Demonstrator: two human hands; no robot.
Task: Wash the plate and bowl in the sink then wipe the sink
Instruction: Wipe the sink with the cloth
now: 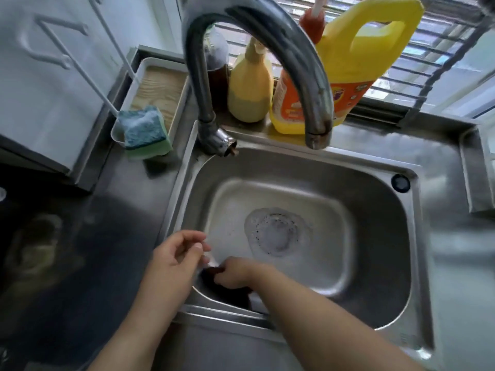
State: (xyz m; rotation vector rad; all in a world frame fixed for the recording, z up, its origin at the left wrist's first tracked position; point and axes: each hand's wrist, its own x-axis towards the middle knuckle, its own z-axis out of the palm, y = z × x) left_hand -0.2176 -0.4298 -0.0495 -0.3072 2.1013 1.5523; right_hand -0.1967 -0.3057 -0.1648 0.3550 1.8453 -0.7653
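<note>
sink [388, 236]: no plate or bowl in view, foam over drain [277, 231] | right hand [235, 271]: curled at near-left wall, cannot tell what it holds | left hand [178, 251]: loosely curled, holding nothing | sponge [146, 132]: on counter beside tap [267, 49] | judged: washing done, wiping underway

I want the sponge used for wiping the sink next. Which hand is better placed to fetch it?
Probably the left hand: it holds nothing and is nearer the sponge, left of the sink. The right hand reaches low inside the basin.
</note>
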